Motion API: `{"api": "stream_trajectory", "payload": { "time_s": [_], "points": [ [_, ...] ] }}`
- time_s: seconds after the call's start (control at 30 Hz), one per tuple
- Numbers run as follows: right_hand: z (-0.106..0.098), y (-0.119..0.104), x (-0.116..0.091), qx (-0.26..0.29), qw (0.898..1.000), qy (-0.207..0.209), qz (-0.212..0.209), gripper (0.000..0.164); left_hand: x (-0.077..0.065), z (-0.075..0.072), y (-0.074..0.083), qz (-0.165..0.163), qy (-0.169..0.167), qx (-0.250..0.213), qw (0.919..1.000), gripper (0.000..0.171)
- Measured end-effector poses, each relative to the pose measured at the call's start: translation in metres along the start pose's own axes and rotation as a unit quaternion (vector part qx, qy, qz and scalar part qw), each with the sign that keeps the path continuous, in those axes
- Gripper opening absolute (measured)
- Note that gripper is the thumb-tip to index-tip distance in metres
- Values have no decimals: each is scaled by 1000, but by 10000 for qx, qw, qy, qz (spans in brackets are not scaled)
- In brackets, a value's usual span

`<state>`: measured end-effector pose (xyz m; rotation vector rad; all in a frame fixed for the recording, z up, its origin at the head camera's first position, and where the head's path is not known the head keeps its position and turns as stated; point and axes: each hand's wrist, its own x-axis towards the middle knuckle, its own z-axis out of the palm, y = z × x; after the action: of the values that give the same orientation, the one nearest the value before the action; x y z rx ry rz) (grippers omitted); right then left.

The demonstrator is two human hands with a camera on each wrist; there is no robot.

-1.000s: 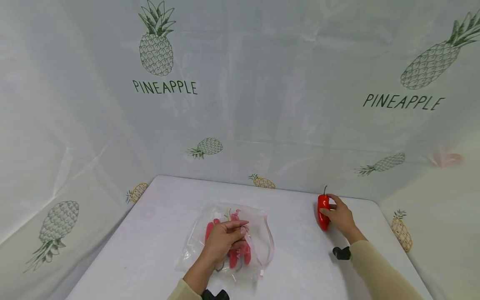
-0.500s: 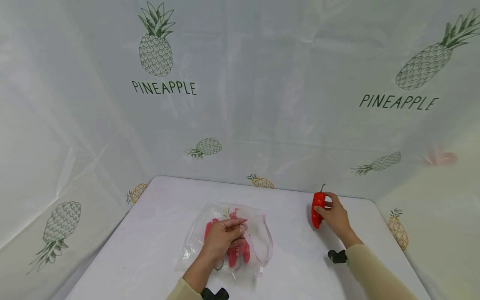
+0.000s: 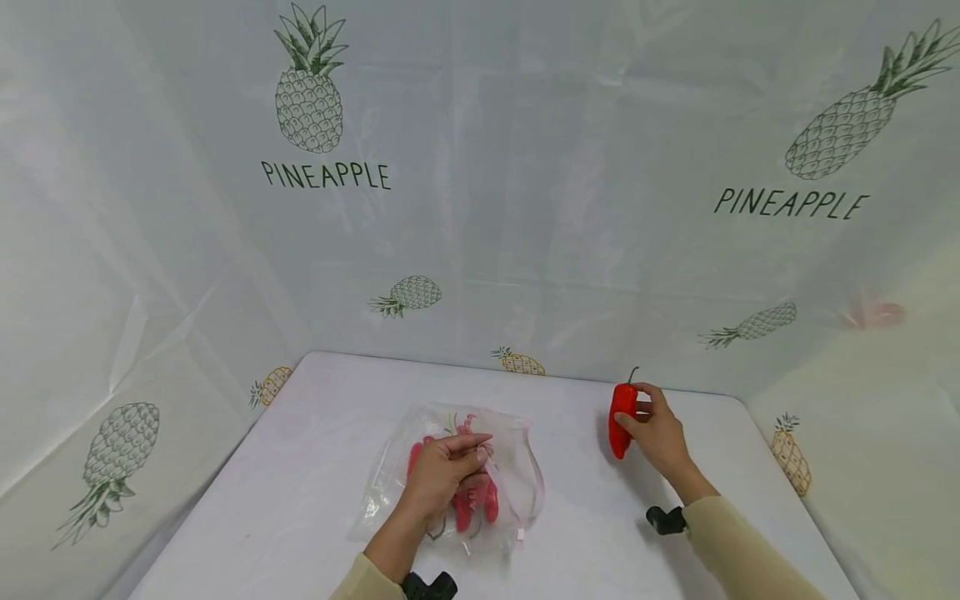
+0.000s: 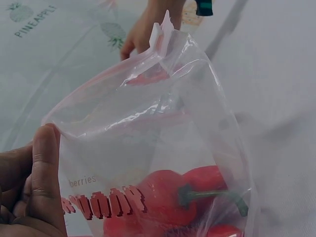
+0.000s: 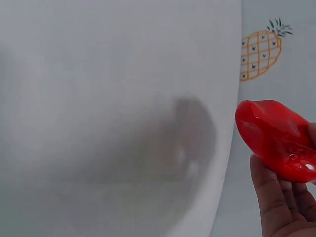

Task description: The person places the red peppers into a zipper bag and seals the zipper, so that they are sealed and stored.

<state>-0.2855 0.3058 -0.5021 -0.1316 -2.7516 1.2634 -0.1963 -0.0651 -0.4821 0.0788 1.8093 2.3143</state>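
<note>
Head view: the right hand [image 3: 658,435] grips a pepper [image 3: 622,412] above the table [image 3: 577,533], right of a bag [image 3: 512,467] the left hand [image 3: 435,479] pinches. Left wrist: the bag, holding more peppers [image 4: 165,202], could sag closed if that pinch slackens. Right wrist: the glossy pepper could slip should the grip loosen.

Bag [image 3: 513,457] sits lower centre of the frame, on the table [image 3: 300,475] | peppers [image 3: 462,512] inside it | left hand [image 3: 441,475] at its edge | loose pepper [image 3: 622,417] lower right, in the right hand [image 3: 660,435] | sheet [image 3: 525,167] behind, across the top
</note>
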Motion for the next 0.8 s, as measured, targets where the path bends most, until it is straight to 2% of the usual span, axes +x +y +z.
{"api": "stream_trajectory", "payload": {
  "time_s": [0.37,0.8],
  "points": [
    [5,-11,-13,54,9996,110,-252,69,-1,0,1,72,-16,97,9999,40],
    [15,-34,-42,275,9984,150,-465,68,0,2,3,98,14,34,9999,40]
  ]
}}
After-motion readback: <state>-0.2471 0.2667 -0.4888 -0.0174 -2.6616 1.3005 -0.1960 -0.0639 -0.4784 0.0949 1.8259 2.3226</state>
